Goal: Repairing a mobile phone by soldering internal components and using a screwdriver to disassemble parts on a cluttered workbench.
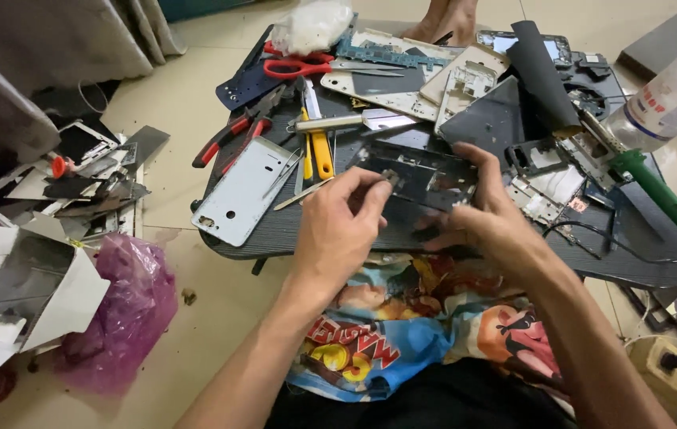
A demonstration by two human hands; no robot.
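A dark, matt metal phone frame [422,179] lies on a ribbed, dark plastic-looking tray [275,234].

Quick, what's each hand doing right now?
Left hand: fingers pinched shut on a small metal part.
Right hand: holding the dark phone frame steady.

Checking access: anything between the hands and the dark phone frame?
Nothing visible. The left hand pinches a small part at the dark phone frame; the right hand grips its right side. The yellow-handled tool lies clear to its left.
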